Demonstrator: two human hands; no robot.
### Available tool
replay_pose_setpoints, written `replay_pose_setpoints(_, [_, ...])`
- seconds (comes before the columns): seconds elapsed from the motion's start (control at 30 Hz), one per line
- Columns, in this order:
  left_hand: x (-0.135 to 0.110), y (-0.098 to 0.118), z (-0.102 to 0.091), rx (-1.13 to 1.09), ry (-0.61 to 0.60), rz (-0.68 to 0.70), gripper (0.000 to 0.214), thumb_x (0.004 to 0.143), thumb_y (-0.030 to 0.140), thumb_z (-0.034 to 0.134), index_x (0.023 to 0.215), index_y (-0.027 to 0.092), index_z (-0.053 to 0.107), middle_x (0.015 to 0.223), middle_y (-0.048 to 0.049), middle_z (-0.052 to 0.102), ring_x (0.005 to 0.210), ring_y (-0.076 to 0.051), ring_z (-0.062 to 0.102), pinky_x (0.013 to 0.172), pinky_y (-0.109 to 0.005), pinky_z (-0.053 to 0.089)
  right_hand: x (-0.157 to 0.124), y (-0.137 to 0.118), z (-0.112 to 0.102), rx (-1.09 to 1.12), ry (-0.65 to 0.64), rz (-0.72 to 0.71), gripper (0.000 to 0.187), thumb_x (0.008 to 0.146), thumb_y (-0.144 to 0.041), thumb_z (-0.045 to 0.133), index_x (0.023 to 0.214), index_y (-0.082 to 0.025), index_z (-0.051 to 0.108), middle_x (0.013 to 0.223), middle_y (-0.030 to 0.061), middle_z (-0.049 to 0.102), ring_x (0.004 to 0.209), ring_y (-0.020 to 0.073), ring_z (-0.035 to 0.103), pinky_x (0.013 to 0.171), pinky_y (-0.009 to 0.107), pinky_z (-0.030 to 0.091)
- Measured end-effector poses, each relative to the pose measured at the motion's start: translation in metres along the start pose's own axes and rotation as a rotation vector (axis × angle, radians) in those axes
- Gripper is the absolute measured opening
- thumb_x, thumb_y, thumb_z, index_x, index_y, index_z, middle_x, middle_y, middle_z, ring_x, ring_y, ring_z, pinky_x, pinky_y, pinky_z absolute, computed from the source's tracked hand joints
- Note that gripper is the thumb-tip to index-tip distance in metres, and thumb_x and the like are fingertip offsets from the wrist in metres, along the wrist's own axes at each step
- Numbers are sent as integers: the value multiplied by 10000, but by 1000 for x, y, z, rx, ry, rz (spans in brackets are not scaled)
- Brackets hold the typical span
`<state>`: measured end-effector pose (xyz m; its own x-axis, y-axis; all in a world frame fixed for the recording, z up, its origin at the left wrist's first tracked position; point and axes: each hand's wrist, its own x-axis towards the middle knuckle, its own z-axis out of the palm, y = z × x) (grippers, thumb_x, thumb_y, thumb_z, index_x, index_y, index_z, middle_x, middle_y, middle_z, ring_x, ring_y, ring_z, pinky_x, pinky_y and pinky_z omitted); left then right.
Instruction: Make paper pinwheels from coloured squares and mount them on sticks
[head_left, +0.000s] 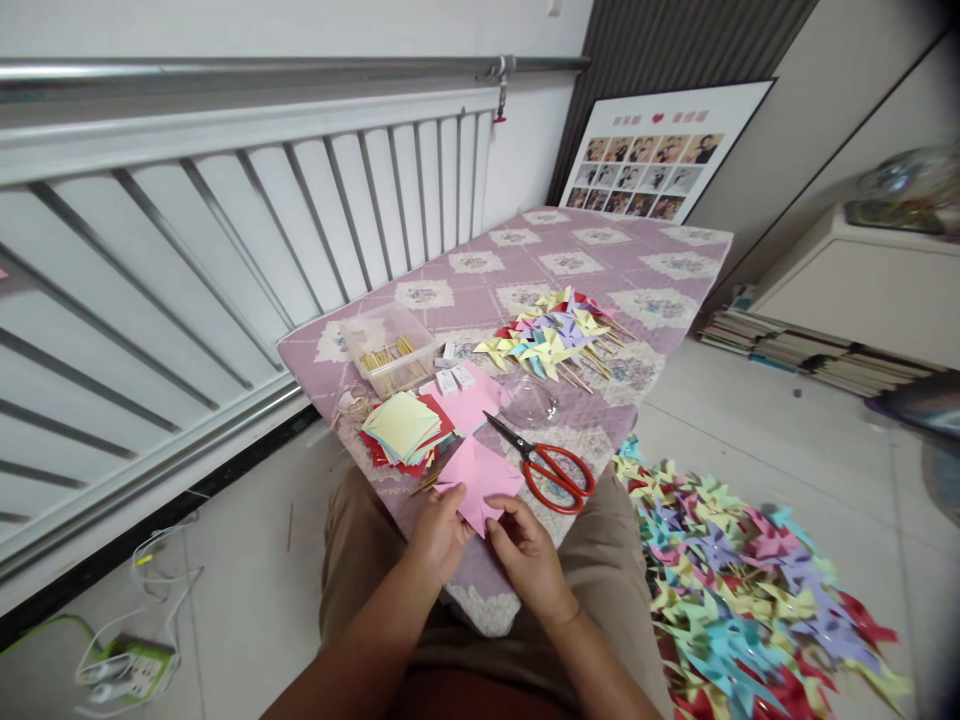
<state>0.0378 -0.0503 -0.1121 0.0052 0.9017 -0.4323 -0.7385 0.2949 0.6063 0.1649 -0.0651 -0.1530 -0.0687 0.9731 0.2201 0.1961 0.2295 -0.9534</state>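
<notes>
A pink paper square (pixel 480 474), cut in from its corners, is held over the near end of the table. My left hand (pixel 441 528) pinches its left lower edge, thumb on top. At the lower right, the fingers of my right hand (pixel 528 548) are closed on the same sheet near its front corner. Red-handled scissors (pixel 553 472) lie just right of the sheet, blades pointing away to the left. To the left sits a stack of cut paper squares (pixel 405 428), pale yellow on top with red beneath.
A clear plastic box (pixel 390 350) of thin wooden sticks stands behind the stack, beside small white boxes (pixel 454 378). Finished paper pinwheels (pixel 551 335) lie mid-table; many more pinwheels (pixel 742 590) cover the floor at right. A radiator (pixel 300 220) runs along the left; a power strip (pixel 139 668) lies below.
</notes>
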Motion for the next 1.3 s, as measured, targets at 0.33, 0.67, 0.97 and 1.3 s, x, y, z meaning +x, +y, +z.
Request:
replay_pose_setpoints(0.33, [-2, -9, -2, 89, 61, -63, 319, 596, 338, 817, 759, 164, 606, 667, 9, 650, 596, -126, 597, 564, -242, 406, 1, -6, -2, -77, -91, -42, 194, 822, -185, 583, 978, -235, 686, 943, 35, 727, 873, 212, 646, 785, 319, 505])
replay_pose_setpoints(0.67, [-3, 2, -14, 86, -58, -99, 343, 695, 388, 752, 974, 221, 640, 898, -28, 700, 753, -162, 629, 641, -263, 439, 1, 0, -5, -26, -84, -2, 112, 894, -289, 566, 890, -228, 661, 855, 30, 705, 811, 202, 637, 759, 305, 491])
replay_pose_setpoints(0.97, [16, 36, -31, 333, -217, -221, 384, 721, 454, 719, 991, 182, 707, 800, -75, 699, 603, -150, 591, 532, -247, 427, 3, -9, -12, -33, -206, 14, 127, 893, -275, 553, 881, -218, 665, 858, 36, 699, 825, 201, 622, 756, 296, 490])
replay_pose_setpoints(1.3, [28, 37, -26, 749, -201, -124, 126, 650, 176, 716, 774, 161, 727, 605, -15, 663, 467, -130, 516, 446, -234, 347, 9, -17, -12, -30, -273, 29, 171, 901, -289, 532, 844, -219, 678, 764, 7, 658, 724, 174, 577, 658, 257, 480])
